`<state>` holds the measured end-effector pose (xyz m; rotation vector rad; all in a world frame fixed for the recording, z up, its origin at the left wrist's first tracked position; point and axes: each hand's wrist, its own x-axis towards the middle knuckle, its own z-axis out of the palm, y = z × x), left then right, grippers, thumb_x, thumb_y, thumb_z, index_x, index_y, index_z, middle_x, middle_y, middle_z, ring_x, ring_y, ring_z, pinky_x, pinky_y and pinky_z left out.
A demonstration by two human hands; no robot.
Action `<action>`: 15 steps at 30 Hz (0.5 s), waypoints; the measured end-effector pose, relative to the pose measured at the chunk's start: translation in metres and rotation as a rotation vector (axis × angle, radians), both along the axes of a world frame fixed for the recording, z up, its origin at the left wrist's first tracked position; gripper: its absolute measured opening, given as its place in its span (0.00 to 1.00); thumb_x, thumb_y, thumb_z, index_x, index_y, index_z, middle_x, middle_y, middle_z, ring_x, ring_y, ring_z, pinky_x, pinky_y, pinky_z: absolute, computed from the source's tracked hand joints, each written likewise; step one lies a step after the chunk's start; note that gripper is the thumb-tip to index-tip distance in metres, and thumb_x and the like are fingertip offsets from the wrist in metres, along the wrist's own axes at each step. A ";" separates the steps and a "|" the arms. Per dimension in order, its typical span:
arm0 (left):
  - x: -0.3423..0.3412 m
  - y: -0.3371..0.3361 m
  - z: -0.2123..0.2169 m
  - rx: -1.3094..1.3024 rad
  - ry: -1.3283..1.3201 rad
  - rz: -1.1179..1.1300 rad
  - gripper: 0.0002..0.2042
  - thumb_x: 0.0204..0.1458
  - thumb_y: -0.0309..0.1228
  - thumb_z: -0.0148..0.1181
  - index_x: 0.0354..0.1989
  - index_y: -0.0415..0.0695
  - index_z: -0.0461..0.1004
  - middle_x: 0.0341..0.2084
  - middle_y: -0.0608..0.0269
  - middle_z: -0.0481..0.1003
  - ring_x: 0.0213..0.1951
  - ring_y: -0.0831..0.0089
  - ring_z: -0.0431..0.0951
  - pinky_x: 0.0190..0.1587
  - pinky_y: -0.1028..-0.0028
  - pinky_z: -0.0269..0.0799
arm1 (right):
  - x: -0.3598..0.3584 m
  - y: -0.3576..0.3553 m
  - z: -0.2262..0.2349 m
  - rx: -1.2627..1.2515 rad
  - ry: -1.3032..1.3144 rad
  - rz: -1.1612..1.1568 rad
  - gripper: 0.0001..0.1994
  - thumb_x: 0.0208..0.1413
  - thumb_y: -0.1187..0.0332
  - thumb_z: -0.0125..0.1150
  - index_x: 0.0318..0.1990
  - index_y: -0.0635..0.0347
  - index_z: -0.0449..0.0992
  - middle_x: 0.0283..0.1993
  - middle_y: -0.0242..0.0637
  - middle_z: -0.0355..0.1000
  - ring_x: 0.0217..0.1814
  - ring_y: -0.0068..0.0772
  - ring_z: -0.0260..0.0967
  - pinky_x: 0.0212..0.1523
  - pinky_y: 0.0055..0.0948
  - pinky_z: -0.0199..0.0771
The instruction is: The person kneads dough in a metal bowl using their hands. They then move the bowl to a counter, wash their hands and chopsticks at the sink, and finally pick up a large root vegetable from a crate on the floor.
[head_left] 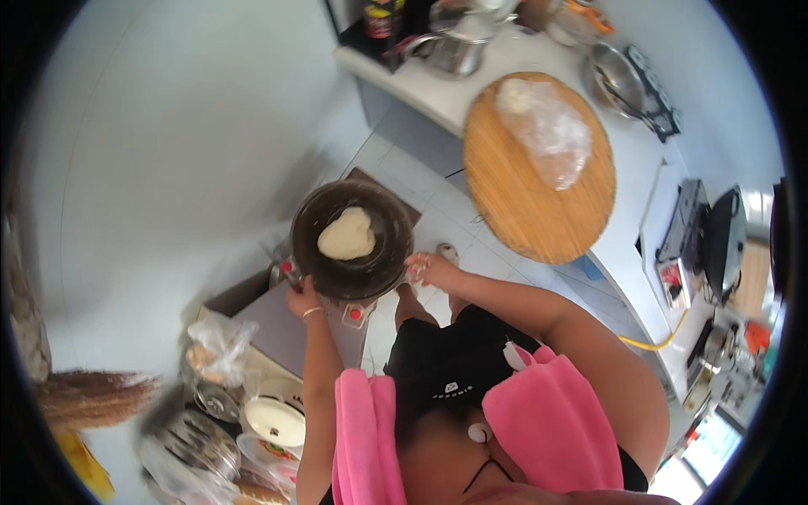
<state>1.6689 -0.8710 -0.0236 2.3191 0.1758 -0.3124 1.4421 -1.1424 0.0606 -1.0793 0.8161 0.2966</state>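
A large dark bowl (pixel 389 271) stands in front of me, with a pale lump of dough (pixel 347 235) inside it. At its near left rim is my left hand (pixel 305 296), a bracelet on the wrist, its fingers closed over the edge. My right hand (pixel 431 271) is beside the right rim, palm partly turned up and fingers loosely apart. White residue sticks to those fingers, and they hold nothing I can see. Whether they touch the rim cannot be made out.
On the white counter (pixel 421 80) at right lie a round wooden board (pixel 539 219) with a plastic bag (pixel 551 135), a metal kettle (pixel 457 52) and a metal bowl (pixel 614 80). A grey-topped cabinet (pixel 282 324) stands near left, beside a pot lid (pixel 275 422) and a broom (pixel 93 400).
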 end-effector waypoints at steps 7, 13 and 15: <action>-0.078 -0.220 0.154 -0.484 0.300 -0.422 0.10 0.49 0.30 0.67 0.37 0.37 0.78 0.26 0.67 0.77 0.22 0.80 0.69 0.25 0.78 0.66 | -0.117 -0.039 0.037 0.055 0.235 -0.133 0.11 0.52 0.75 0.51 0.43 0.61 0.74 0.37 0.34 0.75 0.32 0.24 0.73 0.30 0.22 0.72; -0.155 -0.327 0.181 -0.832 0.606 -0.344 0.18 0.48 0.32 0.69 0.43 0.35 0.73 0.24 0.68 0.72 0.17 0.84 0.63 0.19 0.81 0.58 | -0.186 -0.081 0.087 -0.049 0.253 -0.089 0.08 0.49 0.75 0.52 0.35 0.62 0.77 0.33 0.38 0.76 0.27 0.27 0.73 0.28 0.20 0.71; -0.158 -0.336 0.182 -0.787 0.401 -0.354 0.19 0.47 0.32 0.69 0.44 0.35 0.72 0.27 0.67 0.72 0.21 0.81 0.67 0.23 0.81 0.63 | -0.177 -0.103 0.154 -0.090 0.208 0.040 0.08 0.49 0.73 0.54 0.36 0.62 0.77 0.32 0.39 0.76 0.26 0.27 0.73 0.28 0.20 0.70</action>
